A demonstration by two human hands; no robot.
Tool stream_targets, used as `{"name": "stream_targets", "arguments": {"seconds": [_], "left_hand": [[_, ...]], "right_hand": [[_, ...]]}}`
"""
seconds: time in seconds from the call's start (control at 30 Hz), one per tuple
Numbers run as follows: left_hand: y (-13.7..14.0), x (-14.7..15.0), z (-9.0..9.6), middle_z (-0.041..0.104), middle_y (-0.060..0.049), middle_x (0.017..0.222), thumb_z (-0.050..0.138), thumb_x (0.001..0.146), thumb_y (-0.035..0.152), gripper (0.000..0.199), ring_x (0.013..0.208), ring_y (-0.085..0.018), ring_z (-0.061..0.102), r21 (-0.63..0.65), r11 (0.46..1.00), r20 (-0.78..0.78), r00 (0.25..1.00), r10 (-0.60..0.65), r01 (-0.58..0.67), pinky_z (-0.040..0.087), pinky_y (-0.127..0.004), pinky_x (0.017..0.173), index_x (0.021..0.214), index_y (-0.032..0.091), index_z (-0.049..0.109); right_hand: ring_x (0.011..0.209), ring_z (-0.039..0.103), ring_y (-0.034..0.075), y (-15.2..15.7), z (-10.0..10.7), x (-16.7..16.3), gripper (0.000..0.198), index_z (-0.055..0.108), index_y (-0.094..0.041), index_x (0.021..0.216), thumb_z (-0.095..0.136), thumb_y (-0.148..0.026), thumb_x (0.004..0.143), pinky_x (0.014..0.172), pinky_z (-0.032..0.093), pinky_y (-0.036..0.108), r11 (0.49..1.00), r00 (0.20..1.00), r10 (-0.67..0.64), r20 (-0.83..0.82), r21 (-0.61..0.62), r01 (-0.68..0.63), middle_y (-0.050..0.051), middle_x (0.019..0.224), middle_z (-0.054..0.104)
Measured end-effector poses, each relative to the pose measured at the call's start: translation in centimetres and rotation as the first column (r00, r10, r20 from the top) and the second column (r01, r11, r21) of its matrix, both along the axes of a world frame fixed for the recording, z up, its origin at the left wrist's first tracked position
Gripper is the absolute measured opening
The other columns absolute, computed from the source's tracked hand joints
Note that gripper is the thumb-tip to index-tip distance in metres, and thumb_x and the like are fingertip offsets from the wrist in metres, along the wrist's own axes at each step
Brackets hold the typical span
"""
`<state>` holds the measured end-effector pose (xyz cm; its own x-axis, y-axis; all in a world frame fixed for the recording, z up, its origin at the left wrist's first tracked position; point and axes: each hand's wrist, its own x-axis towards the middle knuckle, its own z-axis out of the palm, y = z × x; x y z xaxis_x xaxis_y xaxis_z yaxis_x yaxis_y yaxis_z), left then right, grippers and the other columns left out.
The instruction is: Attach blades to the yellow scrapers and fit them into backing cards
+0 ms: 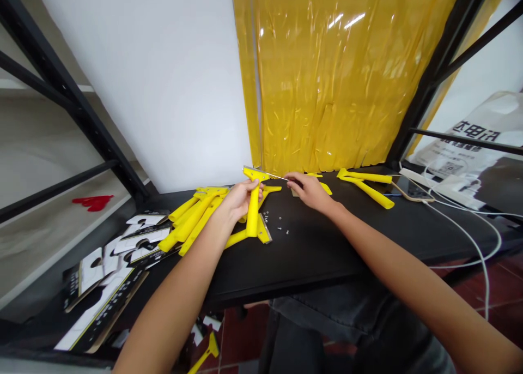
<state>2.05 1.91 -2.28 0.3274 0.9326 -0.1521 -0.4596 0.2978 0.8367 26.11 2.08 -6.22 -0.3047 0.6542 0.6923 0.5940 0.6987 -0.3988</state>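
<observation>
My left hand (240,198) is closed around the neck of a yellow scraper (253,213), its handle hanging down and its metal-edged head up. In my right hand (311,191) is a screwdriver (278,177); its thin shaft reaches left to the scraper's head, while my fingers hide the grip. Whether the tip sits in a screw is too small to tell. Beneath the held scraper lies another scraper (263,233) with a metal blade. Small loose screws (287,232) are scattered on the black tabletop (314,259). Left of my left hand rests a pile of yellow scrapers (192,216).
Printed cardboard packaging (110,303) covers the table's left end. Two yellow handles (368,186) lie at the right, near a phone (412,191) and white cables (469,232). Black rack posts (437,74) flank the table. One yellow scraper (208,352) is on the floor.
</observation>
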Motion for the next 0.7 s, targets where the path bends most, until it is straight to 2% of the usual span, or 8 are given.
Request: {"name": "stream_targets", "arguments": {"seconds": [0.13,0.47,0.7], "left_hand": [[-0.07,0.02,0.13,0.062,-0.006,0.077,0.056,0.095,0.007,0.01,0.055,-0.008,0.054,0.017,0.999,-0.076,0.996,0.042,-0.04,0.05,-0.02,0.054,0.088,0.013,0.059],[-0.08,0.26,-0.25,0.063,-0.006,0.081,0.06,0.093,0.006,0.008,0.059,-0.009,0.055,0.059,0.998,-0.105,0.994,0.014,-0.008,0.051,-0.02,0.056,0.09,0.013,0.059],[0.0,0.23,-0.15,0.062,-0.005,0.078,0.058,0.094,0.006,0.009,0.057,-0.009,0.055,0.056,0.998,-0.097,0.995,0.038,-0.033,0.051,-0.021,0.057,0.088,0.013,0.059]], "right_hand": [[0.1,0.072,0.025,0.02,-0.04,-0.09,0.025,0.072,-0.022,0.116,0.052,-0.028,0.101,0.092,0.054,0.04,1.0,1.0,0.009,0.027,0.021,-0.009,0.01,0.112,0.077],[0.099,0.071,0.025,0.03,-0.06,-0.17,0.023,0.072,-0.022,0.114,0.055,-0.026,0.1,0.091,0.053,0.04,1.0,1.0,0.006,0.012,0.002,-0.006,0.01,0.11,0.077],[0.097,0.071,0.024,0.06,-0.15,-0.14,0.023,0.072,-0.021,0.114,0.055,-0.026,0.1,0.089,0.053,0.039,1.0,1.0,0.007,0.001,0.011,-0.007,0.01,0.108,0.077]]}}
